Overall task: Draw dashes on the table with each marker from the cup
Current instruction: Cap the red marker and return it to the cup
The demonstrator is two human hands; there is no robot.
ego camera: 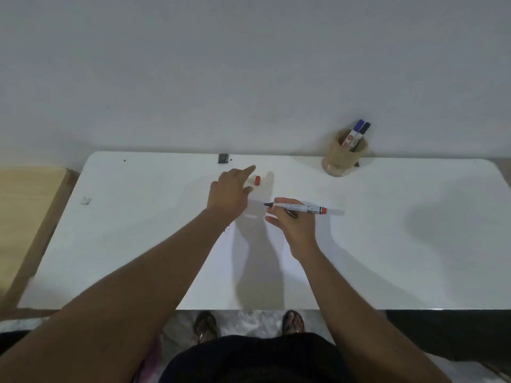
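Reaching across the white surface (387,244), the left hand (229,194) has its fingers released and spread, the forefinger stretched out past a small red cap (257,180) that stands just beside it. The right hand (294,225) has its fingers clenched around an uncapped red marker (301,208), held roughly level with its dark tip pointing left. Near the far edge stands a tan cup (344,154) holding a blue marker (354,134) and a black marker (362,134).
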